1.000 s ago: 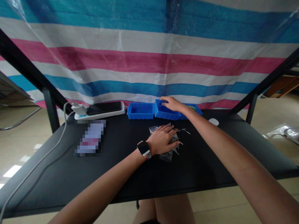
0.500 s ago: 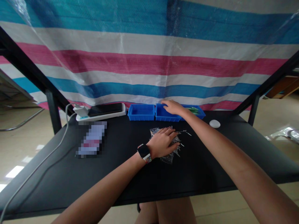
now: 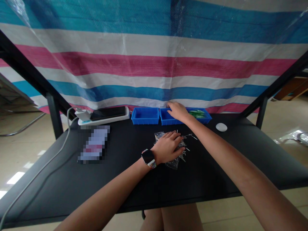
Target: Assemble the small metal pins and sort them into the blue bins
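So there are three blue bins (image 3: 145, 121) lined up along the bench's (image 3: 204, 179) far edge. The right one has a bunch of green bits (image 3: 197, 113) in it, too jumbled to count.

Two hands in play. The left hand (image 3: 167, 147), one watch (image 3: 148, 157) on its wrist, lies palm down with its grip spread out flat, fingers apart. Under it, around mid-bench, is a heap of thin silvery sticks (image 3: 181, 154) (way too many to count) plus clear plastic bagging (image 3: 172, 163) poking out toward the near edge. The right hand (image 3: 179, 112) is over the middle bin at the far edge; fingertips are partly hidden, so I can't tell if that grip is closed on anything.

Also: one white roundish thing (image 3: 221, 127) toward the far right corner, and toward the far left corner one white power strip (image 3: 106, 121) with one dark phone (image 3: 108, 112) on it and one plug (image 3: 83, 114).
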Tool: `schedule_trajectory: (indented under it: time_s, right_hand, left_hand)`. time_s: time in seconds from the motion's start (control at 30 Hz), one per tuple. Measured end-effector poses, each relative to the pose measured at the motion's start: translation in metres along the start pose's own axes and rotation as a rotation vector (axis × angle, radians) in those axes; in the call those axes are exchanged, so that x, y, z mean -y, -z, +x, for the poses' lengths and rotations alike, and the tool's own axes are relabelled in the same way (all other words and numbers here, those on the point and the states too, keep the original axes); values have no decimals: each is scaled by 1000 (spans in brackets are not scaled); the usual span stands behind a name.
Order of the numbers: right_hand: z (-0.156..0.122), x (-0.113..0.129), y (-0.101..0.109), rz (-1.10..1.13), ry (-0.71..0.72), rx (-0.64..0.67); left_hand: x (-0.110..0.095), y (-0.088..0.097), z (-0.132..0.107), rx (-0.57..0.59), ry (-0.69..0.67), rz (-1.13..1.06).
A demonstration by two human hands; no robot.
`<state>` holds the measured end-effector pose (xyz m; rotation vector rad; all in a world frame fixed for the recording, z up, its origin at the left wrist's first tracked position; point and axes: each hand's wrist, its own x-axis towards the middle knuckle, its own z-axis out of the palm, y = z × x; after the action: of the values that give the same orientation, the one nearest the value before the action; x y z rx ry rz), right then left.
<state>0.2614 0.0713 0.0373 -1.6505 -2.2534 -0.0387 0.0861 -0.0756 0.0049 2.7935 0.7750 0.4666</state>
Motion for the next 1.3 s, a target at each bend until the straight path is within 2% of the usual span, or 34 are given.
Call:
schedule_trajectory:
  time_s: [0.1, 0.2, 0.3, 0.43, 0.63, 1.0, 1.17, 1.23, 1.3]
  right_hand:
    - [-8, 5, 11, 32, -20, -91]
    - [-29, 7, 24, 133, 95, -156]
    - [-57, 6, 29, 171, 210, -117]
    - [-79, 6, 22, 148, 196, -70]
    - [-81, 11, 7, 173, 111, -75]
    - [-80, 9, -4, 325, 146, -102]
    - [-86, 12, 9, 356, 167, -250]
    - [-91, -1, 20, 342, 144, -361]
    - [-97, -25, 30, 274, 67, -491]
  left_hand:
    - [0, 0, 0, -2, -4, 2]
    - [0, 1, 0, 0, -4, 1]
    - [-2, 2, 0, -5, 3, -8]
    - [-2, 1, 0, -24, 2, -25]
    - [-1, -1, -1, -26, -6, 15]
    - [-3, 1, 0, -7, 1, 48]
    - [-2, 0, 0, -11, 1, 46]
    - [-1, -2, 0, -11, -6, 46]
    - [1, -3, -1, -14, -9, 50]
